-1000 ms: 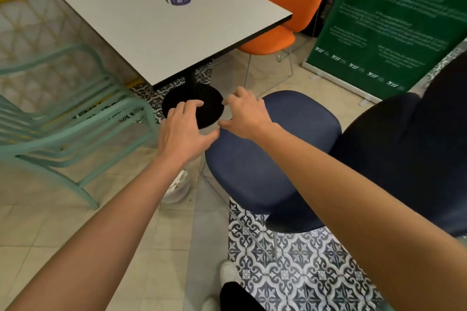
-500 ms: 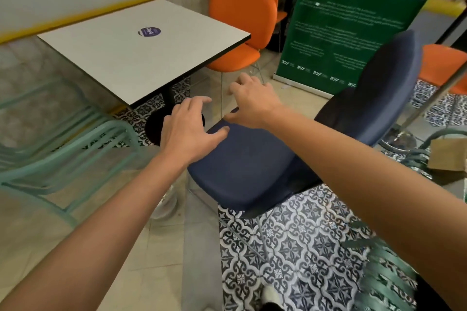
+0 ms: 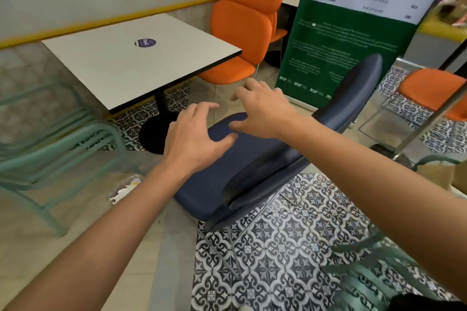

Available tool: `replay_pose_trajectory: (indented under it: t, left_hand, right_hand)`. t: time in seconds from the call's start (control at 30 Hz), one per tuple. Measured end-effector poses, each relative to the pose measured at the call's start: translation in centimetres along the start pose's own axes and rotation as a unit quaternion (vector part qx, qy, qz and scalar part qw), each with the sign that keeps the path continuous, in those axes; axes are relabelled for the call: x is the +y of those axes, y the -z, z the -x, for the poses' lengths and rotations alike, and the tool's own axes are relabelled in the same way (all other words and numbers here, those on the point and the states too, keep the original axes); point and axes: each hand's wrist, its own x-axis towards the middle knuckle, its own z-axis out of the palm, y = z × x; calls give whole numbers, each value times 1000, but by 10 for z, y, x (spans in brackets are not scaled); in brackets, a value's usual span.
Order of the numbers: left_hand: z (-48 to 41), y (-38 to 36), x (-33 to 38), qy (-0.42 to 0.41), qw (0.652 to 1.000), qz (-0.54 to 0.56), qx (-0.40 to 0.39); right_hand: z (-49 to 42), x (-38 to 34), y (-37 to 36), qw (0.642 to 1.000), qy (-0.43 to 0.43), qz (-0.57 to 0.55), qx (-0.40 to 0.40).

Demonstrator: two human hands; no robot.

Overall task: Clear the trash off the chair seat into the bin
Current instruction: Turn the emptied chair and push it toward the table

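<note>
Left hand: the left hand (image 3: 194, 139) is held palm down over the front left edge of the seat. Its fingers are spread and slightly bent, and nothing is gripped. The thumb points towards the fabric; whether it touches cannot be told.
Right hand: the right hand (image 3: 262, 108) is stretched over the far end of the seat, just beyond the left hand. Its fingers are spread loosely and nothing is held. The thumb is seen just above the cushion.
Chair: a navy blue padded fabric chair (image 3: 353, 91) on thin metal legs is seen in the middle of the view, beneath both hands. Its seat (image 3: 214, 184) is shown slanting down towards the lower left, and the backrest rises to the right.
Trash: whitish crumpled scraps (image 3: 123, 189) are seen low on the floor just left of the seat, partly hidden by the left forearm. Whether they lie in a bin cannot be told.
Table: a square white table with a black edge (image 3: 126, 65) is placed beyond the hands on a black pedestal, and a round purple sticker (image 3: 145, 42) is stuck on its top.
Surroundings: an orange upholstered chair (image 3: 242, 33) is set behind the table, beside a tall green printed banner (image 3: 336, 53). Mint green metal chairs (image 3: 50, 139) are seen at the left. A floor of black and white patterned tiles (image 3: 278, 247) is spread beneath the navy chair.
</note>
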Motion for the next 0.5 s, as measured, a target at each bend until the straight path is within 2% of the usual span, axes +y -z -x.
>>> replay_pose_trajectory:
  t: [0.23, 0.5]
  left_hand:
    - [5, -3, 47, -19, 999, 34, 5]
    - [9, -16, 72, -51, 997, 50, -29]
  right_hand:
    - [28, 59, 8, 1000, -7, -20, 16]
    - [36, 83, -8, 997, -18, -62, 40]
